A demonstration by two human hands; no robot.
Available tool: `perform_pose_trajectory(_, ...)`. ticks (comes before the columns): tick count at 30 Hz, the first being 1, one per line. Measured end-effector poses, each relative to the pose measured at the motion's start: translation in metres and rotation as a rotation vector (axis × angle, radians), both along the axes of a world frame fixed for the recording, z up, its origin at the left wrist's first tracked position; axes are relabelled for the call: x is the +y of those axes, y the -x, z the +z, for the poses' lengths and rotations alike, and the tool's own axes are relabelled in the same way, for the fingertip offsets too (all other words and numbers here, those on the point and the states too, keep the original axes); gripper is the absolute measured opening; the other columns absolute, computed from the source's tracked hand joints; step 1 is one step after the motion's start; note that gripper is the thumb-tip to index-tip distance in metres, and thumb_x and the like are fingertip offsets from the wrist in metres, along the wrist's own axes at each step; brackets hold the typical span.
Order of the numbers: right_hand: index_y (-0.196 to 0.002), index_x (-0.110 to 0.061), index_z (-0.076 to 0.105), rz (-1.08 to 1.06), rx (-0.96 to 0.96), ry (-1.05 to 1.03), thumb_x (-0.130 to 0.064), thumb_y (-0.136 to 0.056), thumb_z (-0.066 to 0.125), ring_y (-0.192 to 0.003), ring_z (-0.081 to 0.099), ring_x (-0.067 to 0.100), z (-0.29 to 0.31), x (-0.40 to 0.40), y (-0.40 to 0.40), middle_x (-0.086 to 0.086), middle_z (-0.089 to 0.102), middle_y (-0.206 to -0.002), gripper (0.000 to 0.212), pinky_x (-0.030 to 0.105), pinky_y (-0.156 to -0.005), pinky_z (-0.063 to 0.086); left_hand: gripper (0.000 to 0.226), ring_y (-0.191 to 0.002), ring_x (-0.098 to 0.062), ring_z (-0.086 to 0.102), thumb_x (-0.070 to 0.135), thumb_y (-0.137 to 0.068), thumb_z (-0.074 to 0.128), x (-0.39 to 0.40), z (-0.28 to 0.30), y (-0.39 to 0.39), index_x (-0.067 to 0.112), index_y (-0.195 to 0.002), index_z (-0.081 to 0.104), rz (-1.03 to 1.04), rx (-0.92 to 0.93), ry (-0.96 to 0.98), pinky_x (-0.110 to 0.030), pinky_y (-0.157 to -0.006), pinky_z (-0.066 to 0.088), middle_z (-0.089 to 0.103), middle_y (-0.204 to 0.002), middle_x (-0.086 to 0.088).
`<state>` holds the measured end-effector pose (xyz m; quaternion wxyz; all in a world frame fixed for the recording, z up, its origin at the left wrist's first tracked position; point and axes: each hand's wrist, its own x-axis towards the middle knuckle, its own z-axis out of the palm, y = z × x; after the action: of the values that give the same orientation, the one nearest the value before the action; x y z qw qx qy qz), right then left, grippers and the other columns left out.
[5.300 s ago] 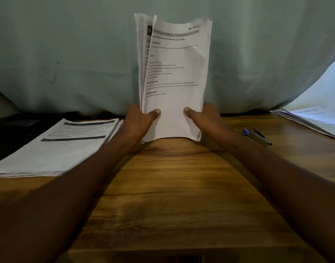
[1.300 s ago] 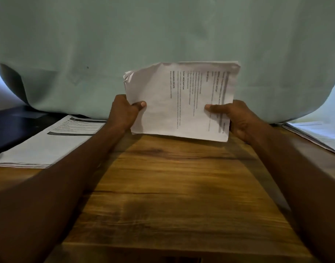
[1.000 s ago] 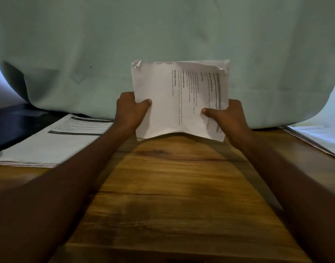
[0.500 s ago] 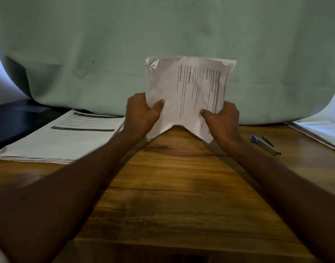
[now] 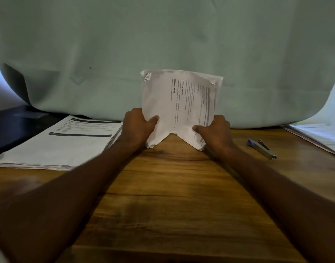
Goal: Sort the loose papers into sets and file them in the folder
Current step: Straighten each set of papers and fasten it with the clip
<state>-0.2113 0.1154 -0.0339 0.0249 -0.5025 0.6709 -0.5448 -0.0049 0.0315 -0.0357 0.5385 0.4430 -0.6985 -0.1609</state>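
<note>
A brown wood-grain counter (image 5: 178, 186) fills the lower half of the frame, backed by a pale green fabric sheet (image 5: 163, 38) that hangs across the whole upper half. At centre frame, a person's two hands hold one white printed sheaf of papers (image 5: 174, 103) upright, turned sideways, its lower edge bowed up in the middle and its two lower corners touching the counter. The left hand (image 5: 137, 128) grips the sheaf's lower left side, thumb across the front; the right hand (image 5: 214, 130) grips the lower right side the same way. Sideways headings on the top sheet read "TASK DESCRIPTION" and "REQUIRED PROPS"; the finer lines are too small to read. Two more stacks lie flat: a white printed paper stack with dark header bars (image 5: 58, 145) at middle left, its text illegible, and a second white paper stack (image 5: 322, 137) cut by the right edge. One small metal stapler with a blue end (image 5: 261, 149) lies on the counter between the right hand and that stack. A dark flat object (image 5: 14, 126) sits at the far left edge, beside the left stack.
</note>
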Motion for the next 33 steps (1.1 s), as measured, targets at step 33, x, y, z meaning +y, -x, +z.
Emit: perform_pose_trajectory(33, -0.121, 0.000, 0.065, -0.100, 0.172, -0.030, -0.016, -0.086, 0.075, -0.100, 0.068, 0.029, -0.001, -0.002, -0.003, 0.015, 0.069, -0.116, 0.040, 0.038, -0.082, 0.060, 0.056, -0.111, -0.033, 0.068, 0.043, -0.091, 0.074, 0.010, 0.002, 0.006, 0.007, -0.133, 0.064, 0.119, -0.173, 0.022, -0.034, -0.080, 0.051, 0.069, -0.129, -0.013)
